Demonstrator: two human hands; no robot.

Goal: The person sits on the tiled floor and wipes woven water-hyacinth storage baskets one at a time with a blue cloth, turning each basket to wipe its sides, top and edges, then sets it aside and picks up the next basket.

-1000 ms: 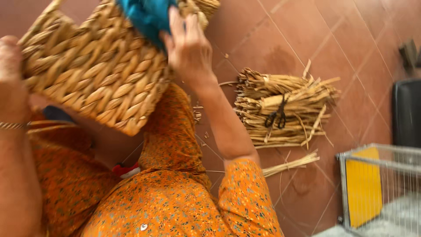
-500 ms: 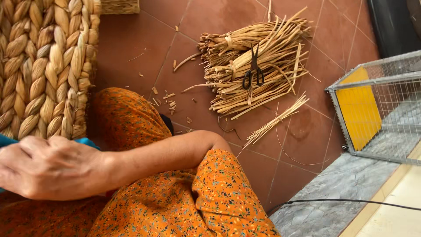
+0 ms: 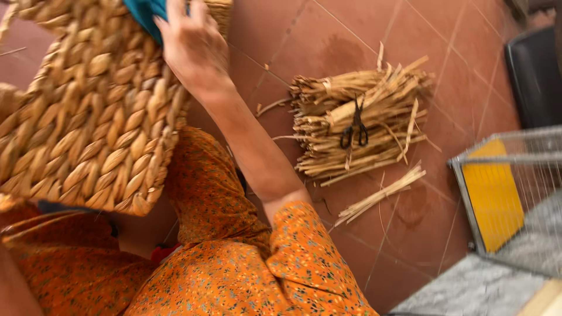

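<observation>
Leftmost, a large woven basket [image 3: 88, 117] of thick plaited straw-coloured fibre is held tilted over the lap, above the orange patterned garment [image 3: 234, 275]. Its weave is judged coarse and fairly stiff, with some spring in the wall; it is likely light for its bulk and not slippery, since the knobbly braids offer plenty of purchase. Hold is best taken at the rim or by hooking fingertips between the plaits; the loose ends may snap or fray if bent hard. The left hand is scarcely seen at the lower left edge, so the state of its grip cannot be told.

Further right, the right hand [image 3: 196, 52] is laid against the basket's upper edge, fingers spread and pressed over a teal cloth [image 3: 146, 11] at the rim; the grip is flat and loose, not clenched on anything.

Further right again, on the tiled floor [image 3: 281, 35], a bundle of dried reed strips [image 3: 357, 126] lies well apart from the basket, with black scissors [image 3: 355, 130] resting on top. A smaller sheaf of strips [image 3: 380, 196] lies just below it. At the right edge stands a wire cage [image 3: 515, 199] with a yellow panel.
</observation>
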